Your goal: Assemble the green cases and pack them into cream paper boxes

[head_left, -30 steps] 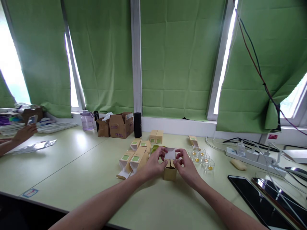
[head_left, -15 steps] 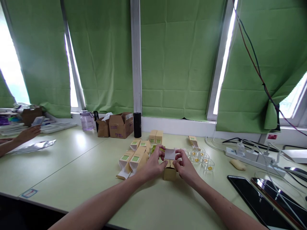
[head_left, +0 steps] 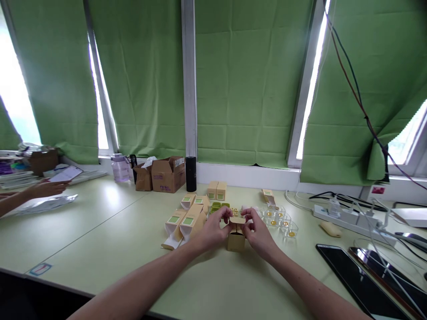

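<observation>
A small kraft cardboard box (head_left: 236, 242) stands on the table in front of me, its top flap bent over but not flat. My left hand (head_left: 218, 226) pinches the box's left side and flap, fingers closed. On the other side my right hand (head_left: 255, 229) grips the right edge and flap in the same way. Just beyond the hands lie green pieces (head_left: 216, 206) and small yellow pieces (head_left: 234, 211), partly hidden by my fingers. Several clear cups with yellow centres (head_left: 280, 218) sit to the right. Left of my left hand are several boxes with open ends (head_left: 190, 223).
Two closed boxes (head_left: 216, 190) stand at the back. Brown cartons (head_left: 168, 174), a black cylinder (head_left: 191, 174) and a purple bottle (head_left: 120, 168) line the wall. On the right lie a power strip (head_left: 353, 222) with cables and a dark tablet (head_left: 353, 275). A co-worker's hand (head_left: 48, 189) holds a pale flat item.
The box's flap has tipped from upright towards the box top, showing its brown side. At the far left, the co-worker's hand has moved slightly with a pale flat item.
</observation>
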The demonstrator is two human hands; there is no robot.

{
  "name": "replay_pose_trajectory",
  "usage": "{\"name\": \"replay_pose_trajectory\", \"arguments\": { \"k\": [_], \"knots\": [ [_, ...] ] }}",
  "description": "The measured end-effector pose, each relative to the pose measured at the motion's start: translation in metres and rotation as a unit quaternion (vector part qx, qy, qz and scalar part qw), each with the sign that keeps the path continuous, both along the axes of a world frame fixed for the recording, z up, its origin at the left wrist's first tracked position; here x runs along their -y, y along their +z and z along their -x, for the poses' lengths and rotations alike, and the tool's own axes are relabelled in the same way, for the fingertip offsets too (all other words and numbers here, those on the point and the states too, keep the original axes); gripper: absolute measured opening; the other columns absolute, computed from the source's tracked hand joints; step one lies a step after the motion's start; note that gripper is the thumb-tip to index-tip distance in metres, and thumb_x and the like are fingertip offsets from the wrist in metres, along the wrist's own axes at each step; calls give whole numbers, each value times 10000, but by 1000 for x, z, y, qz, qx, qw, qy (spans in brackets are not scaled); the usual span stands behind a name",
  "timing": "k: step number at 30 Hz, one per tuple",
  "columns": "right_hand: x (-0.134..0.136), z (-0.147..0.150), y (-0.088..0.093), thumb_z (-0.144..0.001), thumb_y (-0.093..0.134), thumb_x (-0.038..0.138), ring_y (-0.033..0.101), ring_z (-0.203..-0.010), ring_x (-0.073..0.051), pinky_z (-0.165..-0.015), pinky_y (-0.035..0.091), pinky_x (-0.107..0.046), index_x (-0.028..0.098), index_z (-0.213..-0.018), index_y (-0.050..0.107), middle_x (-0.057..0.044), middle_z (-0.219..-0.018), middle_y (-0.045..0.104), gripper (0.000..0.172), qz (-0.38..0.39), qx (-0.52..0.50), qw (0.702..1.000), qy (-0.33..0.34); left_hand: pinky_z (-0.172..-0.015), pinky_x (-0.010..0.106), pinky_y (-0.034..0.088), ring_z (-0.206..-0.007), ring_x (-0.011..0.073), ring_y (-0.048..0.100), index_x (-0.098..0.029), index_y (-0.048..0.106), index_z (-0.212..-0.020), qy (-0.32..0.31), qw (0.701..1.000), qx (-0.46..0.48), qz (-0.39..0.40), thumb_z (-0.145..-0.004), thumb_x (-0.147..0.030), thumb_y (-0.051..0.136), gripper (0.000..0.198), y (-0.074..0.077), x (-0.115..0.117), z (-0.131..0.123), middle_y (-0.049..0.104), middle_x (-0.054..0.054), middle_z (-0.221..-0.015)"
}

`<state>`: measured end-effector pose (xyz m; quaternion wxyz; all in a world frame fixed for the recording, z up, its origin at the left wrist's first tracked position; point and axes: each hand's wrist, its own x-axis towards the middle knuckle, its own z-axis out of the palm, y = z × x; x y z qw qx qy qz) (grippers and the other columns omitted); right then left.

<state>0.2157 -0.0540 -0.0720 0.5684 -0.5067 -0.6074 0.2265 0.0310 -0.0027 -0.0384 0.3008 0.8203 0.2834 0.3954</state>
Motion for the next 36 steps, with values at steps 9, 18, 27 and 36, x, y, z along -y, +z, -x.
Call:
{"name": "replay_pose_trajectory", "arguments": {
  "k": [9, 18, 27, 36],
  "knots": [
    [2, -1, 1, -808, 594, 266, 535, -682, -179, -636, 457, -309, 246, -929, 584, -3, -852, 581, 123, -16, 40, 999, -17, -745, 302, 437, -824, 192, 576, -203, 631, -875, -7, 1000, -9, -12, -793, -167, 607, 92, 2, 1, 0, 683, 27, -879],
    [6, -1, 5, -811, 591, 243, 475, -663, -176, -594, 367, -280, 245, -837, 557, 28, -711, 516, 44, -30, 61, 998, -16, -752, 304, 435, -831, 195, 588, -198, 638, -886, -12, 1000, -9, -13, -791, -161, 602, 108, 2, -1, 1, 690, 33, -889],
    [10, 1, 5, -832, 585, 259, 535, -705, -179, -566, 411, -257, 222, -860, 600, -13, -769, 582, 49, -35, 24, 999, 3, -777, 306, 447, -840, 192, 592, -195, 630, -882, -9, 1000, -19, -13, -781, -141, 593, 120, 1, -2, 2, 685, 27, -888],
    [25, 3, 19, -934, 555, 291, 566, -703, -168, -571, 429, -261, 219, -900, 634, -23, -808, 627, 113, -95, 68, 993, 29, -802, 307, 460, -858, 192, 607, -197, 622, -855, -9, 1000, -14, -3, -708, -81, 559, 197, 1, -4, 4, 683, 18, -880]
  ]
}}
